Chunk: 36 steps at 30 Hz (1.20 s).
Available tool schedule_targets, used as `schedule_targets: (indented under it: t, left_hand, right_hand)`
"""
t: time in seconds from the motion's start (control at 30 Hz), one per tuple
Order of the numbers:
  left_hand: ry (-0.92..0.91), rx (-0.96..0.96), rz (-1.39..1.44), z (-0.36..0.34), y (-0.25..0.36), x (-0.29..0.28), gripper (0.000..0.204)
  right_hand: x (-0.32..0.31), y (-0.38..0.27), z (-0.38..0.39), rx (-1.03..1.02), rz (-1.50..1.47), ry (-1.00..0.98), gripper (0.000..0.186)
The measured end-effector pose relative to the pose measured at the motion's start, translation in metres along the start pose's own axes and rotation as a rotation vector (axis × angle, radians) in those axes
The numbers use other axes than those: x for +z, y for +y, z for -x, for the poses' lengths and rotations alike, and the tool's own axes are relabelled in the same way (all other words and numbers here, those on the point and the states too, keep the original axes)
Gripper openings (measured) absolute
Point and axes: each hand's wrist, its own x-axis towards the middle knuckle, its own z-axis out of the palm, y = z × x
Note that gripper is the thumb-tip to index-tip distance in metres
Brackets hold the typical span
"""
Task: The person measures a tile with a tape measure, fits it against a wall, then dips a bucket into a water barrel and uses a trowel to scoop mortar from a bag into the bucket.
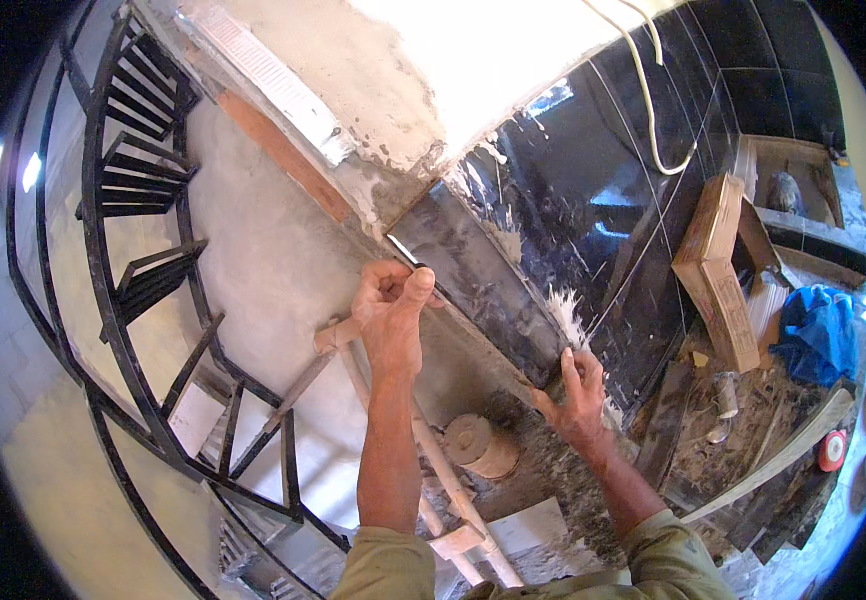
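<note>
My left hand (393, 305) has its fingers curled at the front edge of a dark tile strip (473, 265). A thin white object (403, 250) sticks up from it; I cannot make out what it is. My right hand (573, 400) touches the strip's lower right end with bent fingers, thumb apart from them. The strip lies along a rough ledge between a plastered slab (333, 70) and a glossy black tiled surface (593, 160), with pale mortar smears along its far edge.
A black metal stair railing (123, 200) curves down the left. Pale wooden poles (463, 520) rise below me beside a round block (478, 445). At right are cardboard boxes (723, 280), a blue plastic bag (813, 330), loose boards and debris. A white cable (653, 130) hangs above.
</note>
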Motion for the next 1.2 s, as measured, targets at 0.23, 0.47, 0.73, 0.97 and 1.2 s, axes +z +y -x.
schedule_targets:
  t: [0.23, 0.47, 0.73, 0.97, 1.2]
  left_hand:
    - [0.052, -0.097, -0.012, 0.006, 0.010, 0.008, 0.032]
    - [0.075, -0.030, -0.023, 0.014, 0.013, 0.012, 0.032]
    - [0.053, 0.013, -0.127, 0.007, 0.007, 0.004, 0.038]
    - [0.102, 0.004, -0.143, 0.014, 0.015, 0.013, 0.036]
    - [0.192, 0.090, -0.187, 0.052, -0.011, 0.035, 0.028]
  right_hand:
    - [-0.004, -0.001, 0.000, -0.019, 0.009, -0.029, 0.078]
    - [-0.007, -0.011, 0.002, -0.003, 0.029, -0.048, 0.070]
    - [0.004, -0.013, 0.002, 0.038, -0.048, -0.017, 0.066]
    - [-0.001, -0.020, -0.004, 0.034, -0.006, -0.049, 0.065]
    - [-0.008, -0.010, 0.028, 0.089, 0.018, -0.055, 0.059]
